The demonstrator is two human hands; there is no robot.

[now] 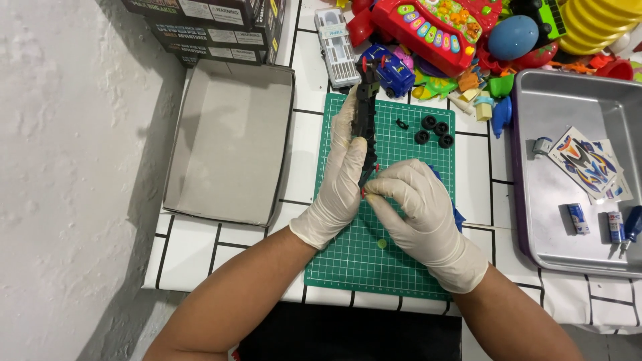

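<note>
Black toy-car chassis [364, 127] stands lifted over the green cutting mat [348, 261], its long axis running from the person's hands toward the far toy pile, near end low, far end raised. Nearest, the right hand [418, 214], gloved, is closed, its fingertips pinching at the chassis's near end by a small red part. The left hand [341, 177], also gloved, wraps the chassis's middle from the left side. Bare mat lies in front of the wrists. Beyond the hands, four loose black wheels [433, 130] sit near the mat's far right corner. An open cardboard box lid [231, 140] lies left, a metal tray [568, 113] right. Farthest, a crowded heap of colourful toys [455, 40] borders the mat's far edge.
</note>
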